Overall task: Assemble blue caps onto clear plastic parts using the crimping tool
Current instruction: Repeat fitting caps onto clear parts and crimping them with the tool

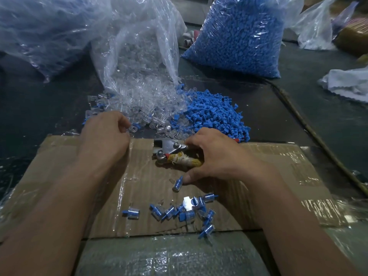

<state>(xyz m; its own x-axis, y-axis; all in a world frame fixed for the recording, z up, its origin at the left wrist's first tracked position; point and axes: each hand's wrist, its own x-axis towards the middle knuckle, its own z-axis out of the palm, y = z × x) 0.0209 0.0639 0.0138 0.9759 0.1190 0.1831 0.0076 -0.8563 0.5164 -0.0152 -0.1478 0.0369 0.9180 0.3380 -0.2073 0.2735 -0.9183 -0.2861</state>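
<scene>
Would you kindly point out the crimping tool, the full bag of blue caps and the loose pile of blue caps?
crimping tool (170, 148): head view, on its metal head.
bag of blue caps (239, 36): head view, middle of its front.
loose pile of blue caps (215, 114): head view, middle of the heap.

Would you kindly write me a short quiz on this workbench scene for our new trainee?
1. True or false: the right hand grips the crimping tool.
2. What lies on the cardboard nearest the person? A) scissors B) capped pieces C) a cloth
3. Fill in: the packed bag beyond the right hand holds ___ caps.
Key: 1 true; 2 B; 3 blue.
</scene>
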